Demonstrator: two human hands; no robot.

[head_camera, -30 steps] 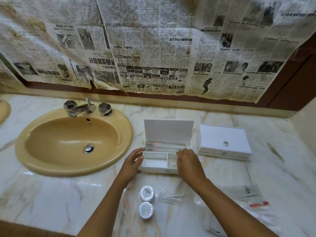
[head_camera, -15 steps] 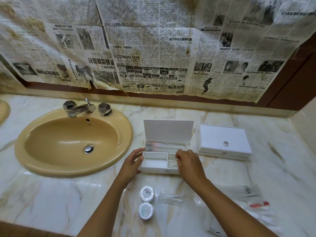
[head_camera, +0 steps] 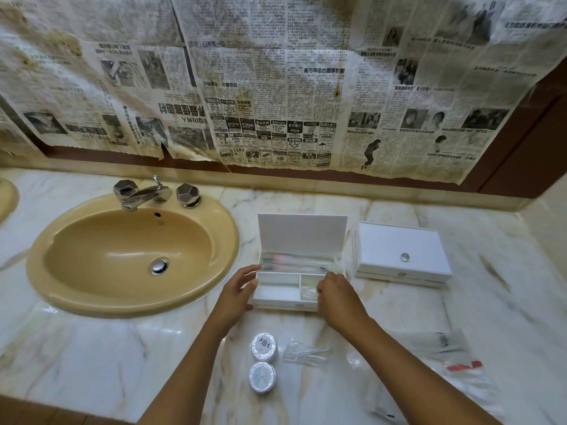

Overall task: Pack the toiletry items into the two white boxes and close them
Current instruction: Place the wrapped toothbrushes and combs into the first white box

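Observation:
An open white box (head_camera: pixel 277 297) stands on the marble counter with its lid upright. Clear-wrapped items lie in its long back compartment and in the small right one. My left hand (head_camera: pixel 237 291) rests against the box's left end, fingers straight. My right hand (head_camera: pixel 336 297) hovers over the right front compartment with curled fingers; what they hold is hidden. A second white box (head_camera: pixel 399 253), shut, sits to the right. Two round wrapped soaps (head_camera: pixel 263 348) (head_camera: pixel 261 377) and a clear packet of thin sticks (head_camera: pixel 306 352) lie near the front.
A tan sink (head_camera: pixel 132 253) with a chrome tap (head_camera: pixel 144 196) fills the counter's left side. Crumpled clear plastic bags (head_camera: pixel 445 360) with a red mark lie at the front right. Old newspaper covers the wall behind.
My right hand has shifted slightly back and right over the small compartment. The left hand stays at the box's left end.

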